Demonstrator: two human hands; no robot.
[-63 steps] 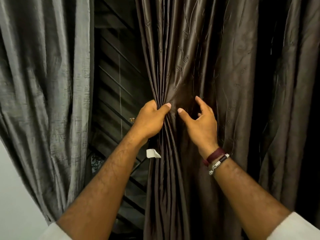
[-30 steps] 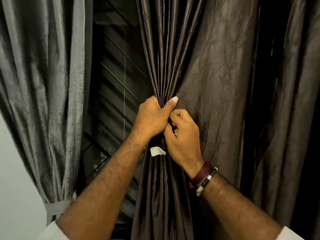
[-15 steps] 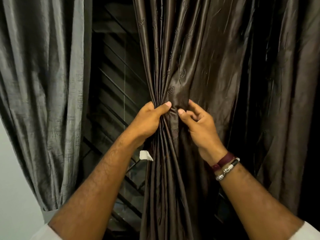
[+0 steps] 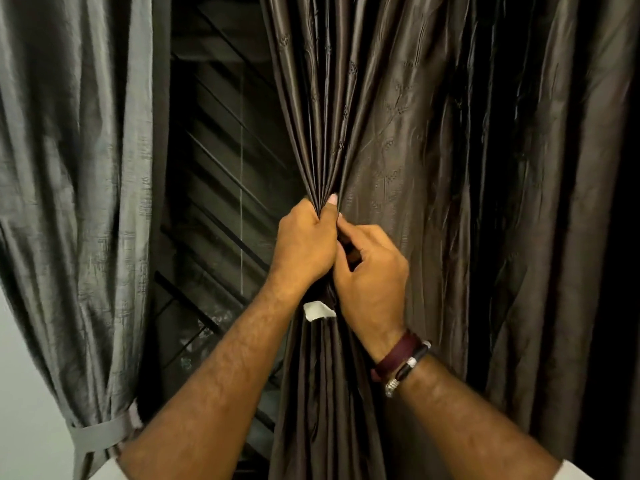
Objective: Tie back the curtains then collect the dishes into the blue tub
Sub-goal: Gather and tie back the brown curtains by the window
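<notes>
Brown curtain point(image 4: 398, 140) hangs center-right, its left edge bunched into tight pleats. Left hand point(image 4: 304, 244) grips the bunch, thumb up against the folds. Right hand point(image 4: 372, 275) touches it, fingers curled pinching fabric. White tag point(image 4: 317, 310) just below the hands. Grey curtain point(image 4: 76, 168) at left, tied with a band point(image 4: 104, 433). Dark window point(image 4: 221, 202) between them.

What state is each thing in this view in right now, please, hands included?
Grey curtain: gathered, tied back with a grey band.
Brown curtain: pleats bunched, not yet tied.
Left hand: grips the bunched pleats.
Right hand: fingers curled on the fabric beside the left.
White tag: hangs below the hands.
</notes>
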